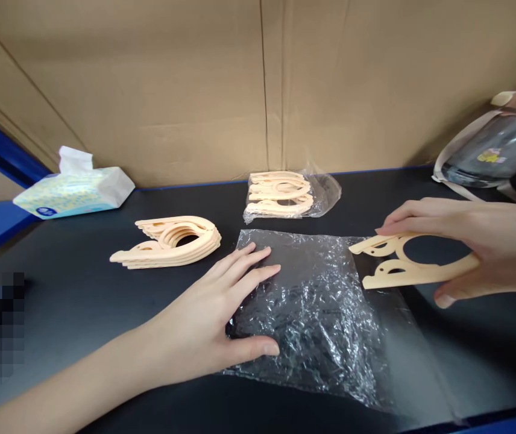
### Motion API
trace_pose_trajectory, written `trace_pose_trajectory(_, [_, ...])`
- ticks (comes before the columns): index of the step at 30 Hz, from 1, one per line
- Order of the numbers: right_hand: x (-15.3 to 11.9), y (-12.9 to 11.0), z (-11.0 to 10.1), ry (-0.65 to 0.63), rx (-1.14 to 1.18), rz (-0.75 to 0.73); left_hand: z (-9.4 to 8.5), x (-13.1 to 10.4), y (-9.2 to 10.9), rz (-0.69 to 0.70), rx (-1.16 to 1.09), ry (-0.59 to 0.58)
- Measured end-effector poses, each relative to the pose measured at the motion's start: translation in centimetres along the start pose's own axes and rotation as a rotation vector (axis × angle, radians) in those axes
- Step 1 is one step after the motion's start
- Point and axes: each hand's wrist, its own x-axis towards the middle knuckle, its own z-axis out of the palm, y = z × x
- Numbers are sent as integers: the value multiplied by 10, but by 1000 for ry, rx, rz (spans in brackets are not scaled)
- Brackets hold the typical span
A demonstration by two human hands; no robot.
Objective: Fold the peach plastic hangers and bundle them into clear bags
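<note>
My left hand [215, 319] lies flat, fingers spread, on the left edge of a crinkled clear plastic bag [325, 313] spread on the black table. My right hand [475, 244] grips a small stack of peach plastic folding hangers [402, 262] and holds it just above the bag's right edge. A loose pile of the same hangers [172, 241] lies to the left of the bag. Farther back sits another stack of hangers inside a clear bag [285, 194].
A tissue pack [75, 190] rests at the back left near a blue frame. A cardboard wall [258, 90] closes the back of the table [81, 301]. At the far right stands a clear-fronted bag with a strap [495, 150].
</note>
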Motion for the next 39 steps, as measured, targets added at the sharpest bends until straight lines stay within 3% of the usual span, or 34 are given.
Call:
trace_pose_trajectory(4, [4, -16, 1, -27, 54, -62, -2, -1, 5, -4, 42, -16])
trace_pose_trajectory(9, [11, -31, 0, -80, 193, -39, -9, -1, 9, -7, 100, -3])
trace_pose_trajectory(16, [14, -13, 7, -52, 185, -55, -15, 2, 6, 48, 143, 13])
trace_pose_trajectory(24, [18, -23, 4, -45, 185, -116, -16, 3, 8, 68, 164, 16])
trace_pose_trajectory(39, [9, -11, -1, -62, 169, -114, -13, 2, 5, 95, 184, 9])
